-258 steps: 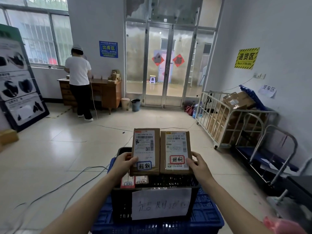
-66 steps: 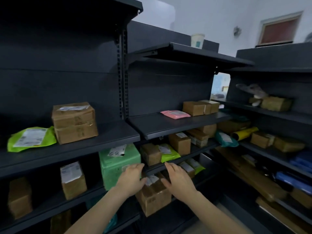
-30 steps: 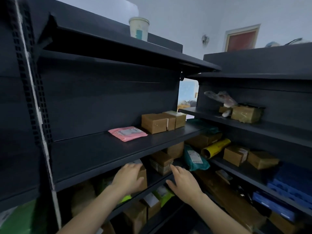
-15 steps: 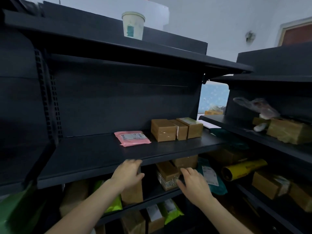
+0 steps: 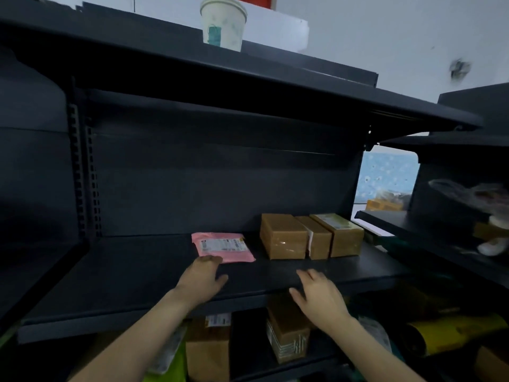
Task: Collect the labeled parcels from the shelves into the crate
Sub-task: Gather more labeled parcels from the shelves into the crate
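A flat pink parcel (image 5: 223, 246) with a white label lies on the dark middle shelf (image 5: 143, 274). My left hand (image 5: 202, 279) reaches over the shelf, fingertips at the parcel's near edge; whether they touch it I cannot tell. To its right stand three brown boxes (image 5: 309, 235) side by side. My right hand (image 5: 321, 295) hovers open over the shelf's front edge, holding nothing. The crate is out of view.
A paper cup (image 5: 223, 23) stands on the top shelf. Below the middle shelf sit brown boxes (image 5: 289, 334), green bags and a yellow roll (image 5: 451, 334). A second dark rack (image 5: 440, 232) with more goods stands to the right.
Both hands rose from the lower shelf to the middle one. My left hand moved forward to the pink parcel. The view closed in on the shelf.
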The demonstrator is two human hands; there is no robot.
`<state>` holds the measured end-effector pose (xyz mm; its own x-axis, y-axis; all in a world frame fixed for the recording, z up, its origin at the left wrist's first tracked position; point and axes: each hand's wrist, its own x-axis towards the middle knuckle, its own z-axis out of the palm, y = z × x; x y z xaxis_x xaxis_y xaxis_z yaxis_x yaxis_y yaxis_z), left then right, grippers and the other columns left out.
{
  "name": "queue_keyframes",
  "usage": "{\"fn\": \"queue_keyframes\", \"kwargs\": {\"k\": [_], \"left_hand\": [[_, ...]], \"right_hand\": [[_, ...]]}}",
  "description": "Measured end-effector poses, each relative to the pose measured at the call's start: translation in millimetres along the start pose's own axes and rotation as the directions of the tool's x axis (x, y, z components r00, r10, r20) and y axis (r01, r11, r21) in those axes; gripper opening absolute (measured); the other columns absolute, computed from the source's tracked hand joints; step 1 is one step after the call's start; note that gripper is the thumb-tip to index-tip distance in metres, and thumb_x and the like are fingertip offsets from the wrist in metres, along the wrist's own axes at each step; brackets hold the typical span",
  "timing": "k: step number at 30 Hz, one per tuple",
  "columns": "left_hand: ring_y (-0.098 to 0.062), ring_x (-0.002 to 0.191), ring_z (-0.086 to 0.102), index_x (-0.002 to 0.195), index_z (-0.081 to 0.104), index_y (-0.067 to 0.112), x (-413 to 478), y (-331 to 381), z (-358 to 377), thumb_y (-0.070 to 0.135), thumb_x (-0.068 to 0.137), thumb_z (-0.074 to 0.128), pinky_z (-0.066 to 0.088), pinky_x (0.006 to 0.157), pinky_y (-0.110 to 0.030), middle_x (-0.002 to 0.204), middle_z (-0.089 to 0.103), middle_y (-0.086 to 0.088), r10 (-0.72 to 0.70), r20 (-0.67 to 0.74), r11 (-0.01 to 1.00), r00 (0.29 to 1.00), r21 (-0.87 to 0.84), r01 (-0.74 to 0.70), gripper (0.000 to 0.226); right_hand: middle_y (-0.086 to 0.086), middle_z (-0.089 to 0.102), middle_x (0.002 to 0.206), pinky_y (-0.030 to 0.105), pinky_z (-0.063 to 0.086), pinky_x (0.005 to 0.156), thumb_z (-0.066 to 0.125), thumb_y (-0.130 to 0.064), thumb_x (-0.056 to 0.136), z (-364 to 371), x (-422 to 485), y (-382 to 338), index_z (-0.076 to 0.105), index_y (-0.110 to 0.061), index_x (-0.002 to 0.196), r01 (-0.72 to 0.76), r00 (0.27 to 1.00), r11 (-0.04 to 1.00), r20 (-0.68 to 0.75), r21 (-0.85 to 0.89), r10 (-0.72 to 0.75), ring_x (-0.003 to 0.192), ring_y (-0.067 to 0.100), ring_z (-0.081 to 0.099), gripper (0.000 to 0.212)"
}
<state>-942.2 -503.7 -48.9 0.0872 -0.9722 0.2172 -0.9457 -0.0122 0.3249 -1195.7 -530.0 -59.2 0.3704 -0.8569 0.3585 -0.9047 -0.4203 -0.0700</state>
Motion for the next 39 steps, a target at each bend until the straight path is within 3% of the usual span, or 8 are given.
{"fn": "queue_keyframes", "kwargs": {"k": [8,13,19,25,28,33,36,39], "left_hand": [[-0.023,0.130,0.041,0.140,0.038,0.010,59,-15,4,0.032,0.094,0.048,0.038,0.106,-0.033,0.143,0.043,-0.009,-0.160,-0.046,0.986,0.986,-0.064,0.157,0.052],[-0.026,0.118,0.047,0.131,0.045,0.009,86,-24,7,0.034,0.094,0.047,0.044,0.096,-0.034,0.129,0.052,-0.011,-0.275,-0.059,0.960,0.960,-0.061,0.272,0.046],[-0.029,0.128,0.038,0.135,0.043,0.012,106,-27,10,0.055,0.090,0.040,0.036,0.103,-0.036,0.138,0.043,-0.011,-0.486,0.019,0.873,0.873,0.049,0.485,0.062],[-0.026,0.126,0.043,0.137,0.039,0.020,118,-23,18,0.064,0.078,0.051,0.036,0.102,-0.034,0.137,0.048,-0.006,-0.602,0.103,0.799,0.792,0.090,0.595,0.075],[-0.020,0.112,0.055,0.132,0.043,0.018,121,-18,20,0.057,0.077,0.060,0.045,0.098,-0.034,0.123,0.058,-0.002,-0.629,0.122,0.771,0.767,-0.029,0.637,0.069],[-0.021,0.104,0.059,0.125,0.050,0.002,118,-17,21,0.021,0.086,0.063,0.051,0.089,-0.032,0.118,0.060,-0.011,-0.610,0.135,0.704,0.781,-0.360,0.612,0.045],[-0.024,0.080,0.062,0.098,0.057,0.004,102,-23,18,0.005,0.088,0.056,0.054,0.062,-0.034,0.095,0.062,-0.012,-0.613,0.061,0.603,0.788,-0.608,0.516,0.010],[-0.021,0.059,0.055,0.083,0.054,0.004,87,-27,6,-0.005,0.087,0.051,0.048,0.042,-0.027,0.076,0.058,-0.010,-0.623,-0.072,0.580,0.779,-0.711,0.398,0.011]], "right_hand": [[0.002,0.044,0.134,0.028,0.040,0.098,0.039,-0.042,0.095,7,63,15,0.036,-0.017,0.138,-0.023,0.999,0.997,-0.040,0.075,0.026,0.122,0.018,0.042,0.049],[0.010,0.040,0.138,0.034,0.039,0.102,0.041,-0.047,0.093,6,108,15,0.038,-0.013,0.137,-0.040,0.990,0.997,-0.129,0.068,0.048,0.130,0.026,0.034,0.056],[0.019,0.022,0.148,0.045,0.023,0.110,0.033,-0.072,0.082,9,159,18,0.023,-0.015,0.143,-0.149,0.988,0.989,0.031,0.013,0.149,0.133,0.036,0.025,0.085],[0.021,0.020,0.148,0.047,0.032,0.103,0.030,-0.081,0.074,21,187,19,0.027,-0.020,0.142,-0.263,0.949,0.964,0.188,0.038,0.252,0.131,0.039,0.028,0.091],[0.019,0.022,0.147,0.046,0.031,0.103,0.036,-0.077,0.074,22,186,23,0.029,-0.021,0.140,-0.254,0.953,0.964,0.193,0.083,0.235,0.129,0.039,0.029,0.086],[0.013,0.027,0.147,0.044,0.029,0.104,0.050,-0.068,0.074,20,179,28,0.028,-0.021,0.141,-0.212,0.976,0.933,0.109,0.290,0.187,0.131,0.036,0.029,0.085],[0.011,0.037,0.143,0.042,0.035,0.104,0.058,-0.059,0.074,26,177,28,0.031,-0.018,0.140,-0.184,0.983,0.802,0.086,0.568,0.164,0.128,0.032,0.035,0.082],[0.009,0.040,0.141,0.043,0.037,0.104,0.062,-0.056,0.075,32,173,19,0.036,-0.018,0.138,-0.166,0.981,0.653,0.055,0.739,0.186,0.128,0.029,0.038,0.078]]}}
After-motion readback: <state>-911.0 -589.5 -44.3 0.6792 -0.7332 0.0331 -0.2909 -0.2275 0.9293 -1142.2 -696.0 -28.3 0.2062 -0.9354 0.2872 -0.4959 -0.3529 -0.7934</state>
